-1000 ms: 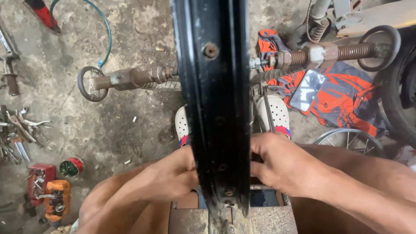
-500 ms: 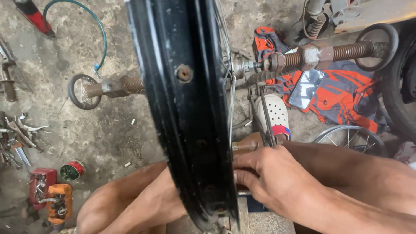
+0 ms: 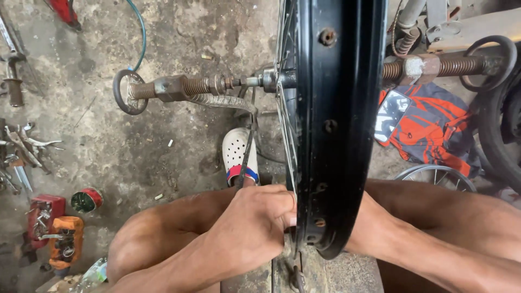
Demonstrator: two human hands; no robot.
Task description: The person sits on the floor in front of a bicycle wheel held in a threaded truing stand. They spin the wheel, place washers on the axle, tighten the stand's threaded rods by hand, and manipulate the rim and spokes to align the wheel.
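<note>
A black wheel rim [image 3: 339, 125] stands upright at centre, its top cut off by the frame, mounted on a threaded axle stand [image 3: 179, 87]. The right hand [image 3: 369, 228] is mostly hidden behind the rim (its grip cannot be told). The left hand [image 3: 255, 225] curls nearly closed, fingertips pinching the spokes [image 3: 286, 130] at the rim's near edge. A white clog [image 3: 239, 154] sits beyond.

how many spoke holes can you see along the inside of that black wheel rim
5 on the black wheel rim: one near the top, one mid-rim, then three low down beside the left hand, at and. More may be hidden.
</note>
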